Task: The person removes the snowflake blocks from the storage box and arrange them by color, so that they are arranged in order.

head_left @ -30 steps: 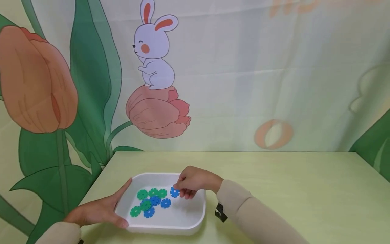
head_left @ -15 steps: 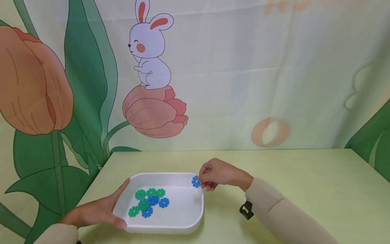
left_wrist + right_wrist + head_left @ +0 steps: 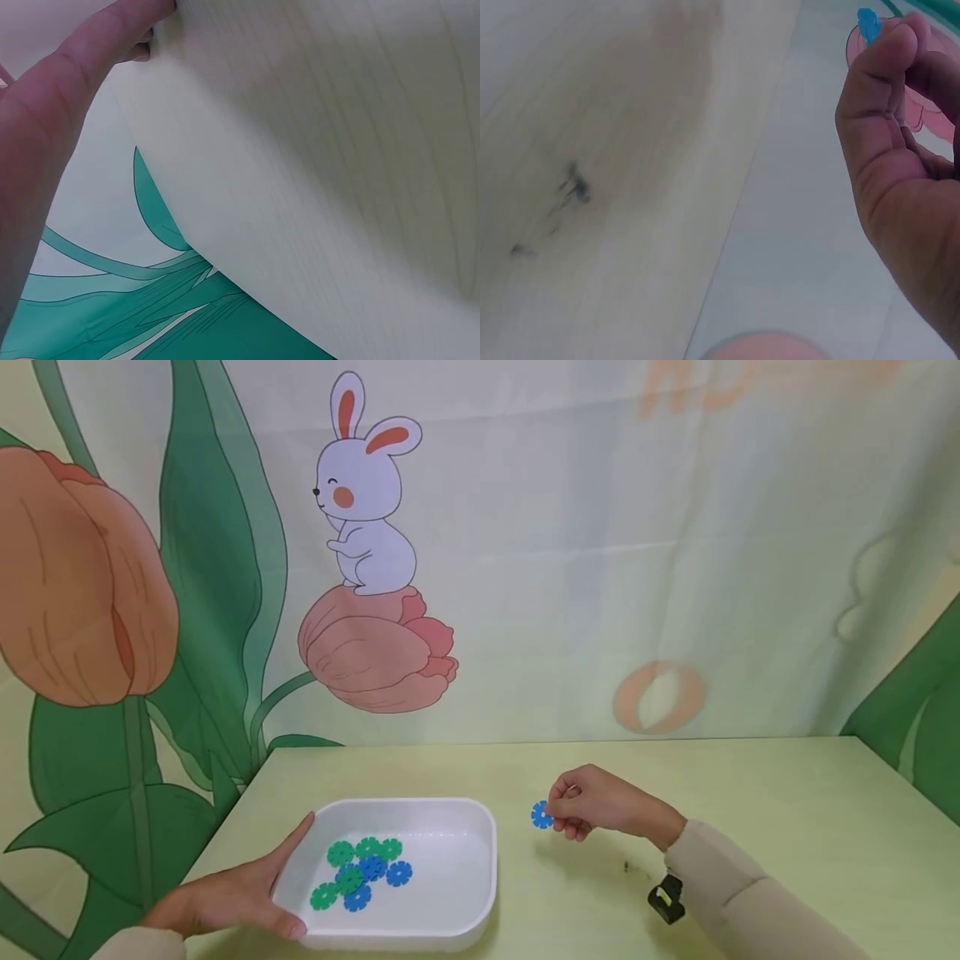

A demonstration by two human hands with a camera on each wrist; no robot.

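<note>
My right hand (image 3: 600, 800) pinches a blue snowflake building disc (image 3: 542, 815) between thumb and fingers, to the right of the white tray (image 3: 490, 881). In the right wrist view, a bit of that blue disc (image 3: 868, 25) shows past the fingertips. Spread along the tray's left side, my left hand (image 3: 232, 893) has its thumb at the near corner and a straight finger at the far one. Its other fingers are hidden in the head view. Several green discs (image 3: 340, 853) and blue discs (image 3: 399, 873) lie inside the tray, some overlapping.
The pale wood-grain table (image 3: 765, 835) extends right of the tray. Small dark marks (image 3: 626, 866) show on it below the right hand. Behind the table hangs a cloth backdrop (image 3: 525, 568) printed with a rabbit and tulips. A black strap piece (image 3: 666, 899) hangs at the right sleeve.
My right hand has carried the blue disc from inside the tray, past its right rim, out over the table. The left hand keeps its place at the tray's left side.
</note>
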